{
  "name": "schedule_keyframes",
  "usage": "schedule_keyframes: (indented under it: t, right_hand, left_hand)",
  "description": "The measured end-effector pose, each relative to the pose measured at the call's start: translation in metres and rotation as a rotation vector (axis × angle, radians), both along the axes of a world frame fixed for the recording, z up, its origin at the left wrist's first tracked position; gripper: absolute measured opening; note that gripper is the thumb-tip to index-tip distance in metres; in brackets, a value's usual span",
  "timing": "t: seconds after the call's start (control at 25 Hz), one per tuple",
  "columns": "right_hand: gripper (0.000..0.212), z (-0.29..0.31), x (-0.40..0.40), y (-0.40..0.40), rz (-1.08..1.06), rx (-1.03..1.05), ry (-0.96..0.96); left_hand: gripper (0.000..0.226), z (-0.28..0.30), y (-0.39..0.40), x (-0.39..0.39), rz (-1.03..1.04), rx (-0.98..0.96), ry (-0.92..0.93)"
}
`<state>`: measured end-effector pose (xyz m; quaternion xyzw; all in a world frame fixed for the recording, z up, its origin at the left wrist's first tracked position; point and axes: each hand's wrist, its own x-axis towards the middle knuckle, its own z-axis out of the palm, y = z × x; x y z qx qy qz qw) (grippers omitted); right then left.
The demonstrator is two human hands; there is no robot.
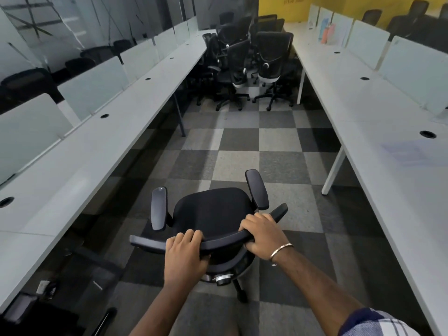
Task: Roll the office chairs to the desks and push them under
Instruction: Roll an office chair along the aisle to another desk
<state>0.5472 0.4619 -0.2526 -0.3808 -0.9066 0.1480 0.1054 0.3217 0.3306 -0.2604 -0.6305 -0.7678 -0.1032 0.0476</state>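
Note:
A black office chair (213,212) stands in the aisle just in front of me, seat facing away. My left hand (185,254) grips the top edge of its backrest left of centre, fingers curled over the rim. My right hand (263,232), with a metal bangle on the wrist, grips the same rim further right. A long white desk (97,151) runs along the left of the aisle and another white desk (378,146) along the right. A cluster of several black chairs (249,66) stands at the far end of the aisle.
The floor (237,146) is checkered grey carpet. Frosted divider panels (94,86) line the far edges of both desks. White desk legs (334,166) stand at the right, a dark leg (179,115) at the left. Bottles (326,32) sit on the far right desk.

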Motion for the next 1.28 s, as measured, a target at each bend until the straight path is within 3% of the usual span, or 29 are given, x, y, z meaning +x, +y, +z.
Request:
schedule_keyframes:
  t: [0.48, 1.08, 1.28]
  right_hand:
    - [0.031, -0.004, 0.044, -0.152, -0.025, 0.023, 0.003]
    - [0.027, -0.019, 0.027, -0.366, -0.275, 0.103, 0.049]
    - [0.029, -0.019, 0.021, -0.456, -0.333, 0.113, 0.037]
  left_hand:
    - [0.032, -0.002, -0.138, 0.035, 0.011, -0.022, 0.016]
    - [0.029, -0.015, -0.298, 0.000, -0.219, 0.044, -0.033]
    - [0.026, -0.007, -0.371, -0.006, -0.283, -0.017, -0.043]
